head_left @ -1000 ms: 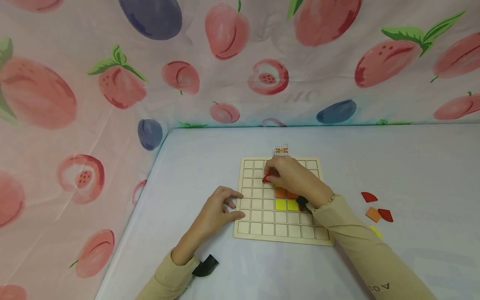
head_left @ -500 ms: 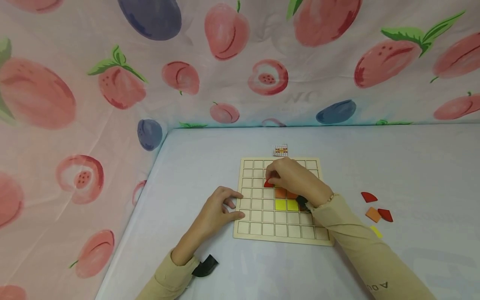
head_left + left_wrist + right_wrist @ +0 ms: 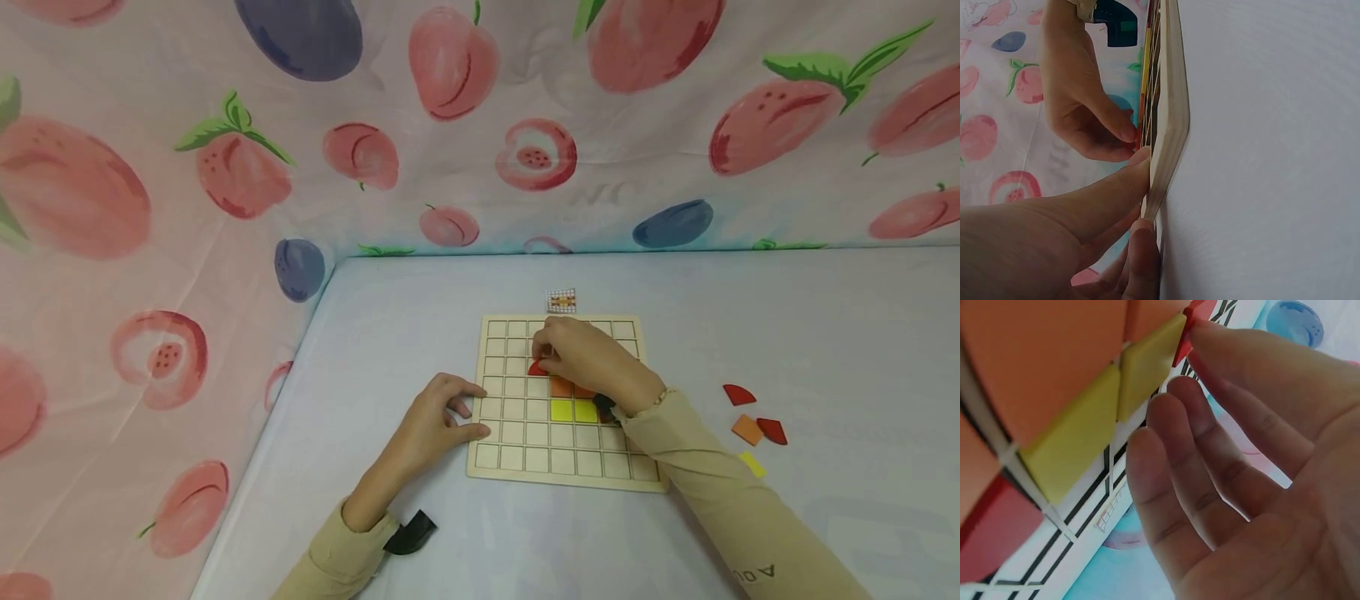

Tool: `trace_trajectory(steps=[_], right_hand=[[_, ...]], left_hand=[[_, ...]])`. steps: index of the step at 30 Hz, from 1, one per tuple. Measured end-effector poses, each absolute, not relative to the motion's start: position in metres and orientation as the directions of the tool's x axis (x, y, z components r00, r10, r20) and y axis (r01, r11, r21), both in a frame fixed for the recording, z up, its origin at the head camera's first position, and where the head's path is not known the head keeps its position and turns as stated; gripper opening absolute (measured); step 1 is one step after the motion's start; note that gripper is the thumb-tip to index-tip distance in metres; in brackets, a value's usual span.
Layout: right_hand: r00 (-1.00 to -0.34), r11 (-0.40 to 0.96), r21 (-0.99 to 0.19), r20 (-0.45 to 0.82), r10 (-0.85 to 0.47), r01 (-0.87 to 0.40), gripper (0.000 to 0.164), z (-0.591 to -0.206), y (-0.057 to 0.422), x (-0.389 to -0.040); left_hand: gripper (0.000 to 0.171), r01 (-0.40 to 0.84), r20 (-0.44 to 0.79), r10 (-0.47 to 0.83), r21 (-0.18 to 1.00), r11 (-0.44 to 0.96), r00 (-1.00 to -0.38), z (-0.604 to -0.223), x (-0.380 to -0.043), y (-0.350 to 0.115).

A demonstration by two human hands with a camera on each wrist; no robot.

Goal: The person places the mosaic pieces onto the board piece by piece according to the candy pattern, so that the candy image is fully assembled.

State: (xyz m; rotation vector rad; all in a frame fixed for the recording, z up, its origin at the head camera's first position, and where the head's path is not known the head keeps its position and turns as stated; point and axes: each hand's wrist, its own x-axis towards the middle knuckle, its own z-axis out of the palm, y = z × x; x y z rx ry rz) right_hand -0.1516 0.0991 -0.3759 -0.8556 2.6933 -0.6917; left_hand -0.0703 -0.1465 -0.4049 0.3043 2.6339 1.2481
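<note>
A square wooden grid board (image 3: 525,457) lies on the white table. Over its upper middle, my right hand (image 3: 588,354) pinches a red quarter-circle tile (image 3: 536,367) between thumb and index finger, at a cell left of the orange tiles (image 3: 561,387). Below these, two yellow tiles (image 3: 572,410) fill neighbouring cells. In the right wrist view the red tile (image 3: 1197,319) stands beside a yellow tile (image 3: 1150,365), and the other fingers are spread free. My left hand (image 3: 431,421) touches the board's left edge with thumb and index finger apart. My right hand hides some cells.
To the board's right lie two loose red quarter-circle tiles (image 3: 738,394), an orange square tile (image 3: 747,429) and a yellow tile (image 3: 752,464) partly behind the sleeve. A small patterned card (image 3: 561,301) lies beyond the board's far edge. Fruit-printed cloth (image 3: 536,157) walls the back and left.
My right hand has moved slightly down and right with the red tile, which now sits lower, in line with the cell beside the orange tiles. My left hand has kept its place.
</note>
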Motion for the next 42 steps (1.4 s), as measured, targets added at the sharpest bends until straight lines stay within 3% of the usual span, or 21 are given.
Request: trace_trajectory(steps=[17, 27, 42], right_hand=[[-0.792, 0.706, -0.425, 0.044, -0.608, -0.566, 0.006, -0.368, 0.121, -0.133], [-0.842, 0.774, -0.388, 0.014, -0.539, -0.501, 0.013, -0.358, 0.140, -0.117], [-0.844, 0.777, -0.352, 0.080, -0.530, -0.522, 0.012, -0.359, 0.173, -0.105]], left_hand=[[0.039, 0.095, -0.103, 0.272, 0.774, 0.626, -0.957, -0.405, -0.070, -0.148], [0.040, 0.093, -0.106, 0.272, 0.773, 0.628, -0.957, -0.405, -0.070, -0.147], [0.039, 0.089, -0.107, 0.271, 0.777, 0.623, -0.957, -0.405, -0.070, -0.147]])
